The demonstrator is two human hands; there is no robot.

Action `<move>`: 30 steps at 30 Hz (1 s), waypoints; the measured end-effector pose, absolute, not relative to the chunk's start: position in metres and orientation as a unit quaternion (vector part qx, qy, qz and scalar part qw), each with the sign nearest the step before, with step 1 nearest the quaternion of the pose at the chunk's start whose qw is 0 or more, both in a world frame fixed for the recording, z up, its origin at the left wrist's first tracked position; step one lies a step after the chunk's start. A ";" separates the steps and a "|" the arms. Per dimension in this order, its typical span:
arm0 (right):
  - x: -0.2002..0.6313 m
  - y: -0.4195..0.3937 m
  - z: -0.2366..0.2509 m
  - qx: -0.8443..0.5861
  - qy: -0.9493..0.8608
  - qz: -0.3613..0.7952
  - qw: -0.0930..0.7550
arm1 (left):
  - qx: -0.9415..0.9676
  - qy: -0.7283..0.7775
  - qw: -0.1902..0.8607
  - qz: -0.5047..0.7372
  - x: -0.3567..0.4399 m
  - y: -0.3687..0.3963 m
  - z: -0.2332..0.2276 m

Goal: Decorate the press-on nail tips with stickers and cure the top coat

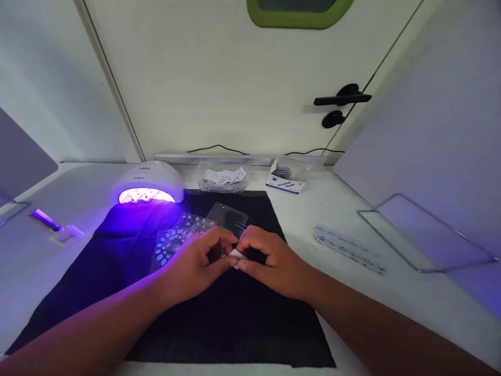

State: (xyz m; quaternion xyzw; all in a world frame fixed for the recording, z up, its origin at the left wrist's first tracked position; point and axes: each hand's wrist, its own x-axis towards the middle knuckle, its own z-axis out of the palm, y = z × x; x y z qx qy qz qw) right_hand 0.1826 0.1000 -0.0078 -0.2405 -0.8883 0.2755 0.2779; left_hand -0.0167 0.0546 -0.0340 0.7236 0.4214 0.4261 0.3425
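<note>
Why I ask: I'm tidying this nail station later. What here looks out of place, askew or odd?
Little stands out. The nail sticker sheet and a clear sleeve lie askew on the black mat, and a strip lies slanted on the bare table. The lamp glows with nothing visible inside.

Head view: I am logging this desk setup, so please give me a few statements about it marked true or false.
1. The nail lamp is lit and glows violet. True.
2. Both hands meet at a small white packet over the black mat. True: the left hand and right hand both pinch it.
3. The box of alcohol pads lies on the black mat. False: it sits on the white table, behind the mat.
4. The nail sticker sheet lies right of the right hand. False: it lies left of the hands, on the mat.
5. The door handle is black. True.
</note>
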 end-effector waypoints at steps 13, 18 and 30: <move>0.186 0.098 -0.007 -0.219 -0.896 0.237 0.305 | 0.686 0.379 0.400 0.475 -0.019 0.048 -0.033; 0.187 0.103 -0.009 -0.162 -0.905 0.174 0.352 | 0.697 0.358 0.418 0.460 -0.023 0.050 -0.031; 0.195 0.110 -0.008 -0.091 -0.908 0.029 0.408 | 0.738 0.342 0.399 0.424 -0.024 0.050 -0.026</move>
